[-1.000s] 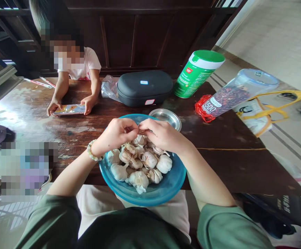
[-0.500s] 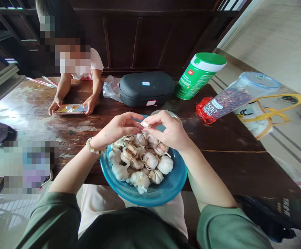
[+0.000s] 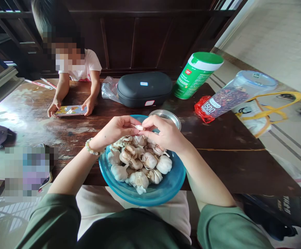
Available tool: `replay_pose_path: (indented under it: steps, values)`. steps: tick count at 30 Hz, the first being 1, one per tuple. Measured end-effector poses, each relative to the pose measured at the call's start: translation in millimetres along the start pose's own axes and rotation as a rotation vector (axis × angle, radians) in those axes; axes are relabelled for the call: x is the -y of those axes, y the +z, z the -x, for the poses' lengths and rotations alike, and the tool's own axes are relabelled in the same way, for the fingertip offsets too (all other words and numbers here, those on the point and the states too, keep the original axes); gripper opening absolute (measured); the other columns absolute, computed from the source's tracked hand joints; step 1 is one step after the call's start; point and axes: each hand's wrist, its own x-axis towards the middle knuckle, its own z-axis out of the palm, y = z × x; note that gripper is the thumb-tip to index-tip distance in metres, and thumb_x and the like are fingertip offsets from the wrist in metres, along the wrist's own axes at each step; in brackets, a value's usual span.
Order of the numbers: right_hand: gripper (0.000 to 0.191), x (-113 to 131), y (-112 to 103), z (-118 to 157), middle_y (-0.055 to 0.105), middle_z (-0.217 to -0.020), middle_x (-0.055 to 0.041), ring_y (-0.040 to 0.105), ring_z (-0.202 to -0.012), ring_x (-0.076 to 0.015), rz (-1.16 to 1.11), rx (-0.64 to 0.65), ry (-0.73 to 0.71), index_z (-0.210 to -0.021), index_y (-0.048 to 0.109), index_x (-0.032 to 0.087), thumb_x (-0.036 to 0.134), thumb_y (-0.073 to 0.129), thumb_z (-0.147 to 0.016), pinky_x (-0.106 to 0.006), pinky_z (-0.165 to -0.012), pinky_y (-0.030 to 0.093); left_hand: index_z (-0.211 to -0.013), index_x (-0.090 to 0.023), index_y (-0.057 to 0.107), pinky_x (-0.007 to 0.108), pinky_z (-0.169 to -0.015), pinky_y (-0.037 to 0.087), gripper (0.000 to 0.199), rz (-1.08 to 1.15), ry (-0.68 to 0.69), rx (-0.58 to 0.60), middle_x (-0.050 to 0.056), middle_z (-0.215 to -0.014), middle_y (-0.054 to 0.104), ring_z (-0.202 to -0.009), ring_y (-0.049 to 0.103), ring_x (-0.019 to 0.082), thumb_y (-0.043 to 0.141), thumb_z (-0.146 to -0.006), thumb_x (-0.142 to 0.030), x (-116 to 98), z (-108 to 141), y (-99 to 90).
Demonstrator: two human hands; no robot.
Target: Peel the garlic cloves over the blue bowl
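Head view, change: the hands, closed over each other a moment ago, have opened enough to show a small pale garlic clove (image 3: 139, 127) between them; it is too small to tell whether any skin remains.
Left hand (image 3: 116, 131): bead bracelet (image 3: 93, 147) at the wrist; its fingertips meet the clove from the left.
Right hand (image 3: 164, 134): thumb and fingers pinch the clove from the right, so the hands are together on it.
Clove position: held in the air above the near-full bowl, touching nothing else.
Below the hands: a round blue glass bowl (image 3: 142, 195) holds papery white garlic bulbs (image 3: 149, 160) and loose papery peel scraps (image 3: 120, 142).
Just beyond: a shallow round steel dish (image 3: 167, 117) on the dark wooden table (image 3: 225, 166).
Across the table: a seated person in a pale pink shirt (image 3: 81, 67) has both hands on a smartphone (image 3: 70, 110), well apart from the garlic, beside a black oval zip case (image 3: 144, 89).
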Motion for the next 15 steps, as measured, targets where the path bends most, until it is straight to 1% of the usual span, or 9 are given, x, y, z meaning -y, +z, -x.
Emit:
replay_pose_path:
  steps: [2,6,9,12,15]
  values:
    - [0.011,0.7,-0.4,-0.3,0.067,-0.084,-0.0024,0.064,-0.072,-0.0154,0.005,0.005,0.006,-0.088,0.055,0.02,0.028,0.064,-0.087,-0.028,-0.063,0.052,-0.094,-0.009,0.066,0.025,-0.073,0.05,0.03,-0.008,0.02,-0.002,0.007,-0.088,0.072,-0.078,0.066,0.013,0.075,-0.072,-0.028,0.2,0.1,0.4]
    - [0.01,1.1,-1.5,-0.9,0.07,-0.082,-0.0019,0.065,-0.07,-0.0152,0.041,-0.018,0.01,-0.087,0.058,0.02,0.028,0.065,-0.086,-0.028,-0.062,0.052,-0.092,-0.01,0.066,0.026,-0.077,0.05,0.03,0.005,0.055,-0.054,0.007,-0.09,0.071,-0.082,0.065,0.014,0.076,-0.072,-0.029,-0.3,0.5,1.0]
    - [0.006,0.4,-1.8,-1.1,0.072,-0.084,-0.0014,0.067,-0.071,-0.0147,0.075,-0.046,-0.01,-0.091,0.061,0.02,0.024,0.063,-0.087,-0.026,-0.063,0.052,-0.094,-0.01,0.067,0.026,-0.082,0.048,0.03,-0.012,0.073,-0.055,0.007,-0.098,0.071,-0.086,0.063,0.013,0.075,-0.073,-0.031,-1.5,1.2,0.6]
    - [0.007,0.5,-1.9,-1.3,0.073,-0.085,-0.0015,0.067,-0.071,-0.0141,0.103,-0.055,-0.027,-0.094,0.063,0.02,0.023,0.061,-0.089,-0.025,-0.063,0.052,-0.094,-0.011,0.068,0.027,-0.086,0.046,0.031,-0.037,0.081,-0.052,0.008,-0.104,0.07,-0.092,0.063,0.015,0.075,-0.073,-0.033,-1.9,1.5,-0.5]
    - [0.007,1.9,-2.1,-2.1,0.073,-0.085,-0.0014,0.066,-0.067,-0.0132,0.117,-0.055,-0.038,-0.095,0.063,0.02,0.023,0.059,-0.09,-0.025,-0.062,0.051,-0.094,-0.011,0.068,0.027,-0.085,0.046,0.03,-0.03,0.102,-0.067,0.007,-0.101,0.069,-0.09,0.062,0.014,0.074,-0.074,-0.033,-0.6,1.2,-2.0]
